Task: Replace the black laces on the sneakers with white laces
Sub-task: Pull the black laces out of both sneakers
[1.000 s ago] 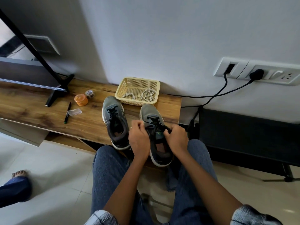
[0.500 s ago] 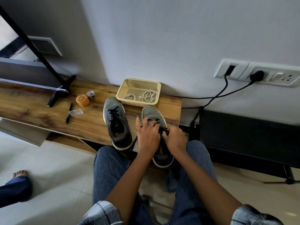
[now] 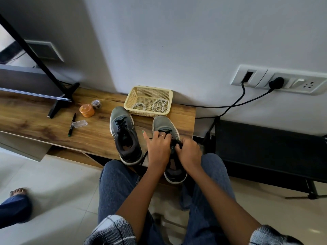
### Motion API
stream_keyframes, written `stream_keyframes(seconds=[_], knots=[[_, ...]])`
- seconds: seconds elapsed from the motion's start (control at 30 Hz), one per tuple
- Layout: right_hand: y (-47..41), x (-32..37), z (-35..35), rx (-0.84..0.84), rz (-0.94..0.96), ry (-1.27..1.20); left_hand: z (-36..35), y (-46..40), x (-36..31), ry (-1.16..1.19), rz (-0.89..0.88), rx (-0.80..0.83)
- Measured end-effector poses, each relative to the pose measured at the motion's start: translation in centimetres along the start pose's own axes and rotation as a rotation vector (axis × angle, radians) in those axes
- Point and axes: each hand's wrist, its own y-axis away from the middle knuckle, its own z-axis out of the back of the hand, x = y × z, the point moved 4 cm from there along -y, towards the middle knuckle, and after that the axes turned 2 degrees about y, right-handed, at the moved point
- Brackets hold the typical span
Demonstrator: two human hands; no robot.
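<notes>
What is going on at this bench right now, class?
A seated person is working on the right sneaker on the wooden bench. Both hands are at its black lace: the left hand and the right hand grip it over the tongue. The left sneaker beside it is untouched, black laces in place. The white laces lie coiled in the yellow basket behind the shoes.

Grey sneakers [image 3: 125, 135] upright, black-laced; white laces [image 3: 160, 105] seemingly coiled.
</notes>
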Motion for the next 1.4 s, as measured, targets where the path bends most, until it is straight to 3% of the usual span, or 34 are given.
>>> stream_keyframes(seconds=[0.13,0.3,0.37,0.5,0.7,0.83,1.07,1.2,1.4], knots=[[0.0,0.0,0.1,0.009,-0.017,0.005,-0.1,0.9,1.0,0.398,0.274,-0.105],[-0.2,-0.9,0.7,0.003,-0.068,-0.018,1.3,1.7,3.8,0.927,0.975,-0.259],[-0.2,-0.8,0.8,0.006,-0.073,-0.014,1.8,1.9,4.1,0.988,1.034,-0.279],[-0.1,-0.6,0.5,0.007,-0.059,-0.013,2.0,1.9,3.5,0.936,0.915,-0.210],[-0.1,-0.4,0.2,-0.006,-0.018,0.007,1.1,1.0,1.2,0.443,0.290,-0.043],[-0.1,-0.4,-0.1,-0.001,0.003,0.015,0.0,0.4,-0.5,0.233,0.054,0.037],[-0.1,-0.5,-0.4,-0.003,0.026,0.027,-0.5,-0.4,-0.3,0.045,-0.042,0.004],[-0.1,-0.7,-0.3,-0.020,-0.004,-0.005,-0.5,-0.2,-0.4,0.159,-0.039,-0.043],[-0.2,-0.9,-0.3,-0.037,-0.042,-0.046,-0.3,0.8,0.6,0.434,0.153,-0.154]])
